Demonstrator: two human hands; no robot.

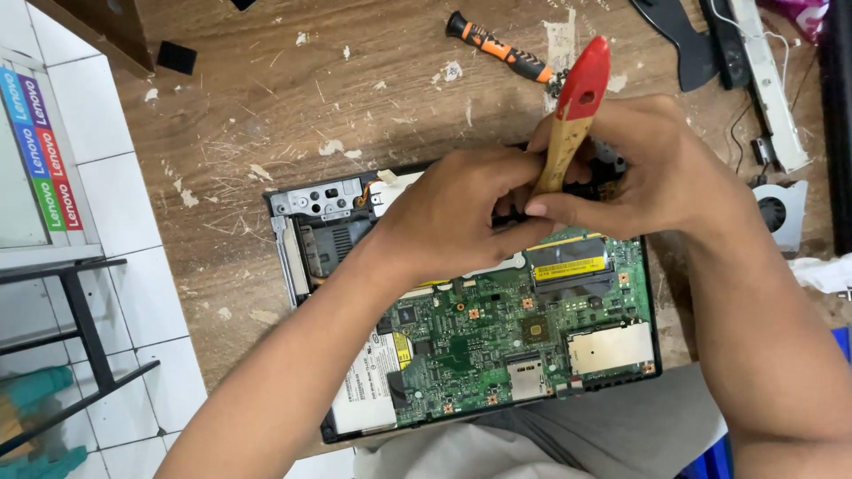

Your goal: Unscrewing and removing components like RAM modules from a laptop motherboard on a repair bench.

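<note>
Right hand [648, 173] fingers grip brush [572, 111] handle, upright over laptop [479, 337] far edge. Left hand [448, 213] fingers curled shut on laptop beside it. Laptop open at surface [266, 106] near edge; screwdriver [499, 47] at far edge.

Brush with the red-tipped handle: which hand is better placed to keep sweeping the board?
Probably the right hand: it grips the brush by its wooden handle. The left hand rests over the open laptop, its fingers meeting the right hand near the brush's lower end.
</note>
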